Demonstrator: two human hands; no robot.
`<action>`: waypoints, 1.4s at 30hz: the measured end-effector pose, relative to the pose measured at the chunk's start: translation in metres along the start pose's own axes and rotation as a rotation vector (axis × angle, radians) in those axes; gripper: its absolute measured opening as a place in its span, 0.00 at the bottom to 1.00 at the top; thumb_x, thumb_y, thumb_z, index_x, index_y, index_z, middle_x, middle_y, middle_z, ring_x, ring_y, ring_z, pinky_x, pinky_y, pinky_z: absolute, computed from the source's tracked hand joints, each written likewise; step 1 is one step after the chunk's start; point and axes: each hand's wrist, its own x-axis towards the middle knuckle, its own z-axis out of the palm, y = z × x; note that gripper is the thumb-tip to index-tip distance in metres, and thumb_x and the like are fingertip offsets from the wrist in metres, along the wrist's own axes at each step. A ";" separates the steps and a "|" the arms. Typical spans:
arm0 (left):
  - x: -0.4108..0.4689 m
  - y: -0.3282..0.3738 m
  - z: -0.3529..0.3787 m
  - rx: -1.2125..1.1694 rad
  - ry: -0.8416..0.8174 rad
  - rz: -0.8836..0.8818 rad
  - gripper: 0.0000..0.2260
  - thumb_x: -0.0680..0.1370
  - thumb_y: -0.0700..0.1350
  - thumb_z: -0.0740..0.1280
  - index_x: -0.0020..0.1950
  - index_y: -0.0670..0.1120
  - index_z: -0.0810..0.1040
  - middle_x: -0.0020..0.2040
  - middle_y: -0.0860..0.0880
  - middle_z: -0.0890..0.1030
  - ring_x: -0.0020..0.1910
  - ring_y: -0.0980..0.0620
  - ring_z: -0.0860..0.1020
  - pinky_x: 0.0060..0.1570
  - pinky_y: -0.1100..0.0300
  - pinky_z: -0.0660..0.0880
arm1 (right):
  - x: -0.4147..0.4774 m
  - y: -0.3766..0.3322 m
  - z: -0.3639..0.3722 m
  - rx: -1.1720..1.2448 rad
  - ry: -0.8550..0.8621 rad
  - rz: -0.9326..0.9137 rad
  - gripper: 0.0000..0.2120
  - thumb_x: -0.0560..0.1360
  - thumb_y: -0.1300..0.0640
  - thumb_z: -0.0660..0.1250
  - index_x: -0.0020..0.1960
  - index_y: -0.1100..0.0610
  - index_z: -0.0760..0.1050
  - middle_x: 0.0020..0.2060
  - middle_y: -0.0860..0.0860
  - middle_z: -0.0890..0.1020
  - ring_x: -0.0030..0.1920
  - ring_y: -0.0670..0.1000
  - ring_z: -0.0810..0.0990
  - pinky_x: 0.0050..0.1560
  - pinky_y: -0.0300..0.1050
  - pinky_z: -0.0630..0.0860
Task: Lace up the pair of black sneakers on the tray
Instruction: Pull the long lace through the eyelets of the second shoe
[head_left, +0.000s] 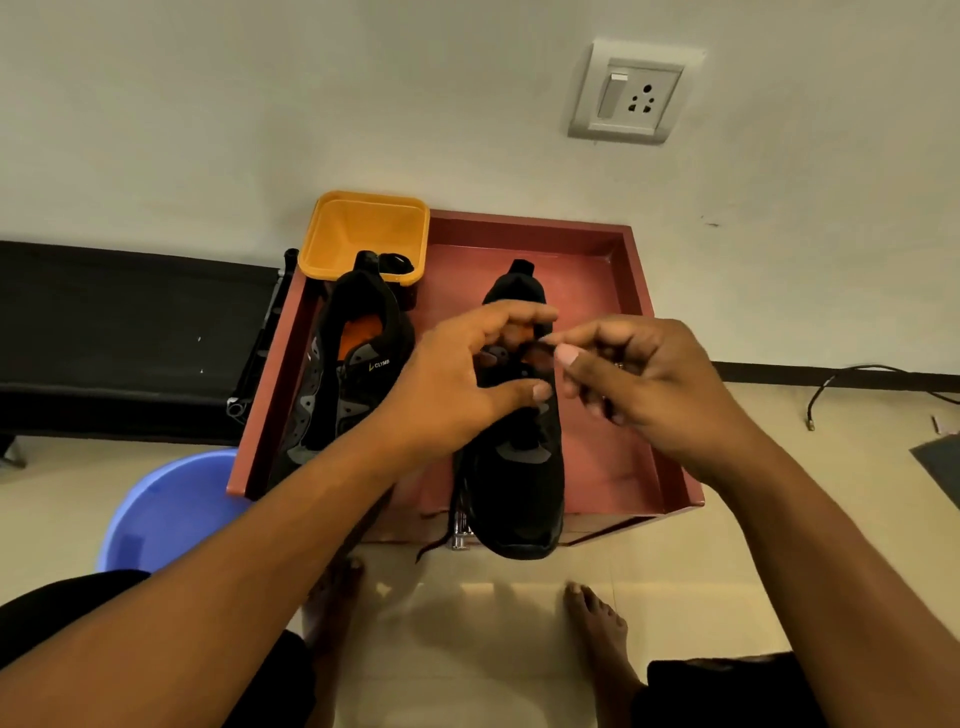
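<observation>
From the head view (the only one you have), you are part-way through lacing the right-hand sneaker (511, 488), and my guess is you are working the upper eyelets near the tongue. It stands on the red tray (641, 332) with its toe towards you, poking over the tray's front edge.

Your left grip (457, 384) arches over the shoe's throat, forefinger stretched across the top and thumb low on the side. The other fingertips dip to the tongue. Whether they clasp it or merely steady it I cannot tell.

Your right grip (558, 351) sits just beside the throat, thumb and forefinger pressed together on what looks like a dark end of the lace (432, 550) (that spot is blurred). Another stretch of lace trails off the toe and hangs past the tray front.

Next, I judge, you must find the next free eyelet with the pinched tip and feed it through. Your left grip should hold the flap open, so keep the two close together.

The left-hand sneaker (358, 338) lies alongside on the tray, apart from both grips. It shows no lace, so it looks still to be done. A dark coil in the yellow tub (332, 234) behind its heel may be its lace.
</observation>
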 end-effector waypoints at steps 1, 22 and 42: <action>0.000 0.001 -0.003 -0.025 0.010 -0.007 0.19 0.74 0.41 0.78 0.64 0.50 0.82 0.54 0.51 0.85 0.57 0.53 0.83 0.61 0.50 0.79 | 0.001 -0.001 0.001 -0.022 -0.033 0.001 0.07 0.81 0.60 0.70 0.56 0.57 0.85 0.36 0.53 0.84 0.31 0.45 0.78 0.32 0.33 0.72; -0.010 -0.020 -0.032 0.091 -0.254 -0.259 0.05 0.76 0.49 0.76 0.48 0.49 0.87 0.39 0.52 0.86 0.41 0.57 0.85 0.44 0.67 0.77 | 0.023 0.020 0.004 -0.040 -0.230 0.252 0.07 0.75 0.57 0.76 0.50 0.60 0.85 0.40 0.56 0.87 0.36 0.51 0.83 0.35 0.40 0.79; -0.005 -0.020 -0.025 -0.147 -0.259 -0.395 0.08 0.76 0.42 0.76 0.52 0.39 0.85 0.42 0.43 0.87 0.41 0.45 0.86 0.46 0.59 0.84 | 0.024 0.028 -0.004 0.057 -0.235 0.284 0.09 0.74 0.61 0.75 0.52 0.64 0.85 0.42 0.60 0.87 0.41 0.56 0.86 0.40 0.42 0.83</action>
